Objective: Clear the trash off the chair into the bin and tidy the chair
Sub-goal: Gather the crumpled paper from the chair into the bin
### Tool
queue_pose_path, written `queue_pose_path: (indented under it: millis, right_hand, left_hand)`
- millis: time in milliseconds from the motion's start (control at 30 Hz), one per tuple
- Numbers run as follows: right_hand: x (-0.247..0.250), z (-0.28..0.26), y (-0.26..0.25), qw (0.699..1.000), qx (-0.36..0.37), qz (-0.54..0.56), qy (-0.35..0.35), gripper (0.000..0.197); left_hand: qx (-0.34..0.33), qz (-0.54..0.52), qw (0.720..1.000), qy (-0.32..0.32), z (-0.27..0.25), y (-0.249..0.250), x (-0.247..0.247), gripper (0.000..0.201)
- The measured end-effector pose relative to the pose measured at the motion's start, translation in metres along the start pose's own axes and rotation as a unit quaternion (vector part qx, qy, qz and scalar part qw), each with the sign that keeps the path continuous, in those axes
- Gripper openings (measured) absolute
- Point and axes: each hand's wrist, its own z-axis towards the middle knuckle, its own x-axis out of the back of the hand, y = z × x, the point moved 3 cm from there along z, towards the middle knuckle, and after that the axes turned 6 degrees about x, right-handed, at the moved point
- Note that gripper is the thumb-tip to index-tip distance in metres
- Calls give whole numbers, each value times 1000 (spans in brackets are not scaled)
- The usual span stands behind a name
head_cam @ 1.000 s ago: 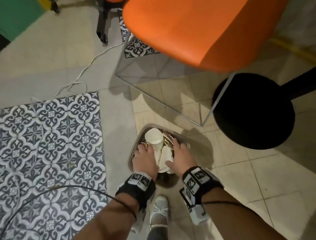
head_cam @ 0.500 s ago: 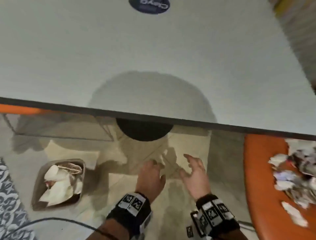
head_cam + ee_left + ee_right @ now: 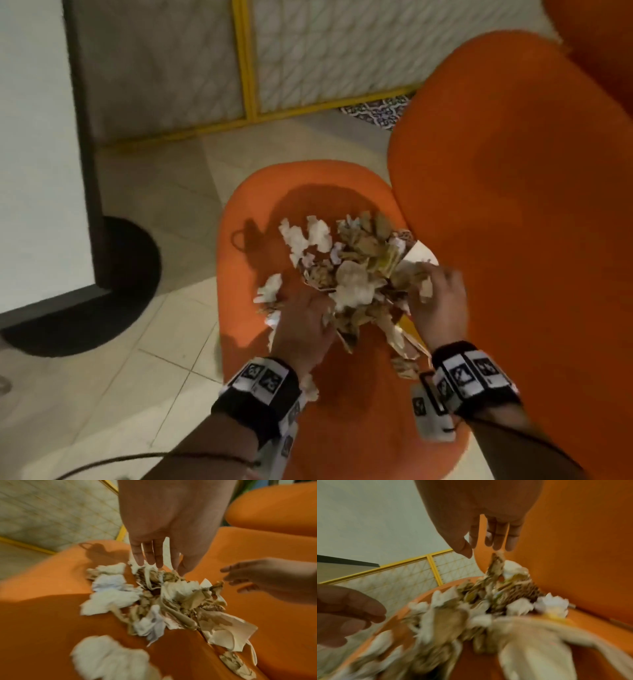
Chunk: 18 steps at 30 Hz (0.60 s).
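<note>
change: view swung from the bin and floor to the chair; both hands now at the trash, earlier in mid-air.
head: one orange chair (image 3: 342, 394), one trash pile (image 3: 346, 274) on the seat; left hand (image 3: 301, 329) and right hand (image 3: 438, 301) flank it.
left wrist: left grip open, straight fingers (image 3: 154, 553) touching white and brown crumpled paper.
right wrist: right grip open, fingers (image 3: 496, 536) just above the pile; blurred.
</note>
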Motion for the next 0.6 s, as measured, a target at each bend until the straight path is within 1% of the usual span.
queue_pose_path:
  millis: [67,100,167,200,233,267,300,333,367,400,433,533,600]
  right_hand:
    - [1,31,17,1000,7,-17,-14,42]
    - [-1,46,25,999,-2,-19,-31,43]
    - [-9,72,38,997,-23,-12,-77,44]
    - [-15,81,43,993,-38,3,-116,46]
    - [-21,86,46,985,-51,19,-162,49]
    - [-27,86,48,975,-69,35,-207,55]
    - [-33,83,49,965,-90,53,-242,60]
    - [-37,76,50,956,-109,78,-260,63]
    - [-39,69,49,950,-124,112,-262,65]
    - [-41,61,49,948,-134,141,-251,64]
    - [-40,54,49,952,-136,146,-233,60]
    - [-34,41,49,977,-112,74,-166,43]
    - [-24,39,46,982,-108,100,-117,33]
  left_hand:
    - [-32,39,998,-24,20,19,-15,36]
    - [-49,38,998,-23,32,26,-20,35]
    - [-66,25,997,-15,58,34,-26,30]
    - [-64,26,998,-10,72,36,-28,28]
    - [-57,35,998,-12,87,36,-30,26]
    - [-35,61,997,-32,100,35,-33,26]
    - [-2,106,992,-68,111,35,-36,30]
    - [33,160,980,-113,119,34,-41,37]
    - [60,202,966,-150,124,33,-44,44]
    - [78,222,957,-169,126,33,-46,49]
    - [87,223,955,-174,128,33,-50,51]
    - [95,182,962,-182,130,31,-60,57]
    - [116,152,962,-194,130,26,-65,63]
